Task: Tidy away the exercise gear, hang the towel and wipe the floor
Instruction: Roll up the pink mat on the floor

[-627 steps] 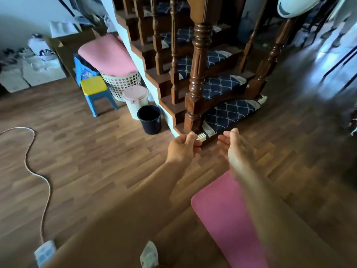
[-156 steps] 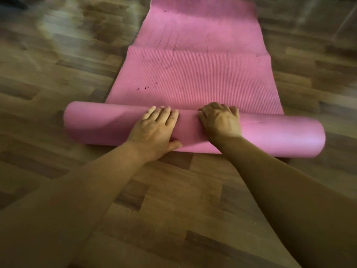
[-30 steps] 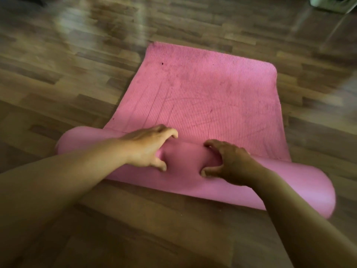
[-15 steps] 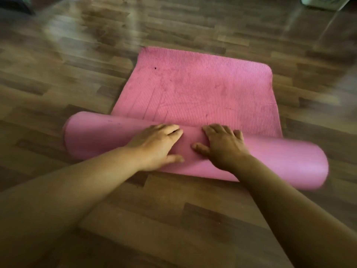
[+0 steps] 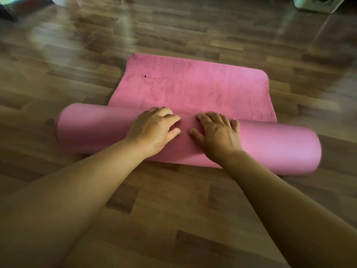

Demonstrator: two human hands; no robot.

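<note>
Compared with half a second ago, I note the flat tail of the pink exercise mat has grown shorter and the rolled part has advanced toward the mat's far edge; five seconds ago a far longer stretch lay unrolled. Only the head view is available, and I take the roll as my landmark. It lies crosswise on the wooden floor, thick and smooth-surfaced, with its left end nearer the far side than its right end, which is blurred. Beyond the roll, touching it, the ribbed unrolled stretch lies flat, ending in rounded corners; I see a small dark speck near its far left corner and faint scuff marks across it. On top of the roll, at its middle, rests the left hand, palm down, fingers spread flat and reaching over the crest, thumb pointing inward. Just beside it, not touching, rests the right hand, likewise flat with fingers apart, pressing the surface. Neither hand is closed around anything. Both bare forearms run from the near side of the roll toward the camera. Well beyond the roll, at the upper right, stands a pale object cut by the frame edge; I cannot identify it.
</note>
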